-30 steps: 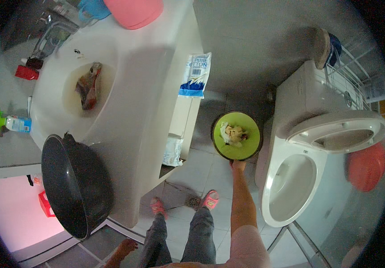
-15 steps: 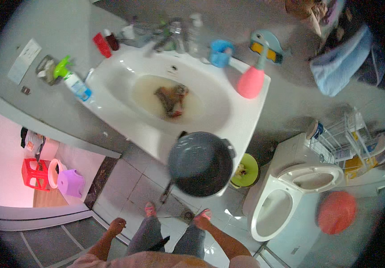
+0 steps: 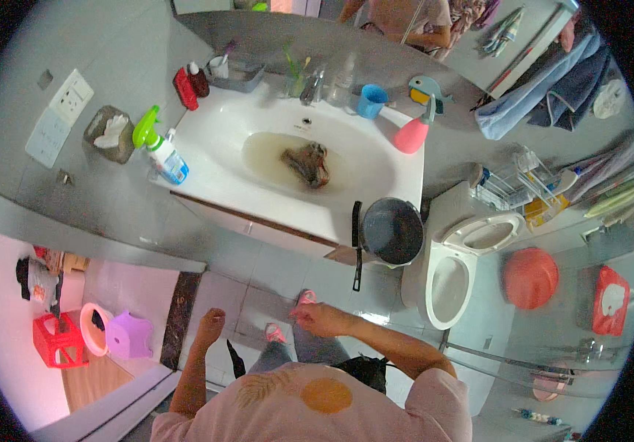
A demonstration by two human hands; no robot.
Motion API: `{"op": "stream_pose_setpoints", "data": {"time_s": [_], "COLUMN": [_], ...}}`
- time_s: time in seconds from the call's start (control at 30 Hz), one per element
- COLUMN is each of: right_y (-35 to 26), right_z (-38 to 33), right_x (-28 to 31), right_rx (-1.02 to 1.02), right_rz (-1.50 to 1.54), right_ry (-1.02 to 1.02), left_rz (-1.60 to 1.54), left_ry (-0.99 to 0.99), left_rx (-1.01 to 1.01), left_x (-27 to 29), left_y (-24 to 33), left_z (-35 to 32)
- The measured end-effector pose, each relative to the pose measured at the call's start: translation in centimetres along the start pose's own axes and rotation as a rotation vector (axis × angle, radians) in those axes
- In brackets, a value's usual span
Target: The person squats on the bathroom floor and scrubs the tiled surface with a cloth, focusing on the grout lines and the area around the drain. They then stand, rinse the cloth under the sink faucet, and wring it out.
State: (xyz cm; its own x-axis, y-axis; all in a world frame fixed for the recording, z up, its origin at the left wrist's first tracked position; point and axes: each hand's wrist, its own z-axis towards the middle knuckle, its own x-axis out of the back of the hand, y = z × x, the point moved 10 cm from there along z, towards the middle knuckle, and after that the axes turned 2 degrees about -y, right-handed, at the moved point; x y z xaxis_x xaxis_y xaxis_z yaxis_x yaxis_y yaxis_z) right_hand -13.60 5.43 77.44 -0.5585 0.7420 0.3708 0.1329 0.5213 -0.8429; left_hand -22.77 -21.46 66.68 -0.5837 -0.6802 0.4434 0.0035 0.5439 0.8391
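My left hand point(image 3: 213, 325) hangs over the floor tiles with its fingers curled in and nothing visible in them. My right hand point(image 3: 320, 322) is held across in front of my legs, its fingers loosely bent and pointing left; no held thing shows. Both hands are well apart from the sink. In the white sink point(image 3: 210, 158) lies a wet brown-grey cloth-like bundle point(image 3: 307, 163), partly under cloudy water. A dark deep pan point(image 3: 392, 232) stands at the sink's front right corner, its black handle point(image 3: 358, 269) pointing toward me.
A green-topped spray bottle point(image 3: 166, 156), a blue cup point(image 3: 371, 101) and a pink pump bottle point(image 3: 411, 135) stand around the sink rim, with a faucet point(image 3: 312, 87) behind. The toilet point(image 3: 449, 291), lid raised, is at right. A doorway with a red stool point(image 3: 59, 340) is at left.
My view has shifted back, so more of my arms and shirt shows. My right forearm now reaches further across my body. The bundle still lies in the sink.
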Motion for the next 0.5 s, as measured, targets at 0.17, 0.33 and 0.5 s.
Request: {"op": "stream_pose_setpoints", "data": {"time_s": [0.17,0.33,0.5], "right_y": [-0.9,-3.3,-3.7], "right_z": [2.2,8.8,12.9], "right_x": [10.1,12.2,13.2], "right_rx": [-0.126,0.003,0.049], "right_rz": [-0.007,0.046,0.068], "right_ry": [0.246,0.293,0.323], "left_rz": [0.042,-0.010,-0.195], "left_ry": [0.029,0.017,-0.106], "left_rx": [-0.051,-0.249,-0.302], "left_x": [3.0,5.7,3.6], "left_y": [7.7,17.6,24.8], "left_z": [6.9,12.4,24.0]}}
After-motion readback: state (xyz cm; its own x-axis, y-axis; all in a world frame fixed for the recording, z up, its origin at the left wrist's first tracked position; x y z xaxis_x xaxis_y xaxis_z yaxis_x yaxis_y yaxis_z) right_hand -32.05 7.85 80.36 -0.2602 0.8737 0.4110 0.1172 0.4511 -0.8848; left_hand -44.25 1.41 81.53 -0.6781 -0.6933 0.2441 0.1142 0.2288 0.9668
